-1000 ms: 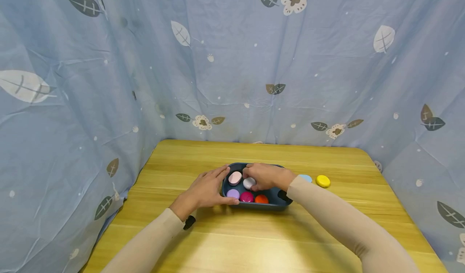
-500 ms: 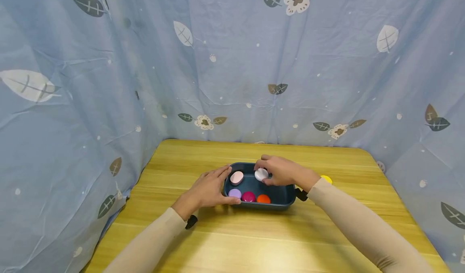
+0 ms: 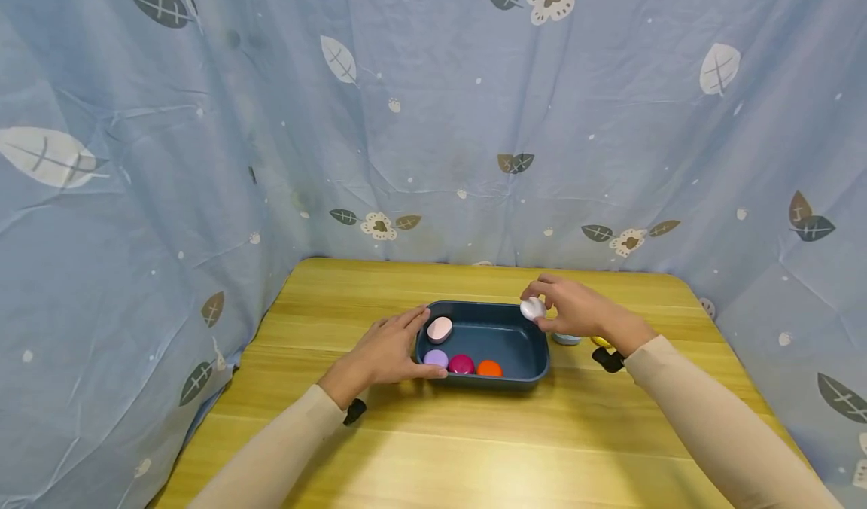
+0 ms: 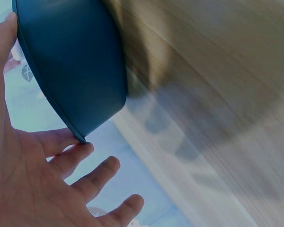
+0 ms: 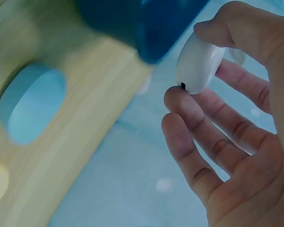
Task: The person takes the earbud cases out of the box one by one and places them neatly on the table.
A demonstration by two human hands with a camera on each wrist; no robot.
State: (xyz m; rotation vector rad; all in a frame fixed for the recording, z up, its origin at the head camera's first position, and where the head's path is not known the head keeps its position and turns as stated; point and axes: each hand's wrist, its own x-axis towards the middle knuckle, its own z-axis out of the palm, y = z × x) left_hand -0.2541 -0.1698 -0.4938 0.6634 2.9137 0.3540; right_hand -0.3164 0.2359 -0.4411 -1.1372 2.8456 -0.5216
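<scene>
My right hand pinches a white rounded oval case above the right far corner of a dark blue open box. In the right wrist view the white case shows a small dark notch at one end, and the thumb and fingertips hold it. My left hand rests at the box's left end, fingers spread, the thumb on the near rim and fingertips at the far left corner. Inside lie a pale pink piece, a lilac one, a magenta one and an orange one.
Right of the box, on the wooden table, lie a light blue oval piece and a yellow piece, partly hidden by my right hand in the head view. A blue patterned curtain hangs around the table.
My right hand has lifted the white case out of the box and carried it right, past the far right rim. The left hand stays at the box's left end.
</scene>
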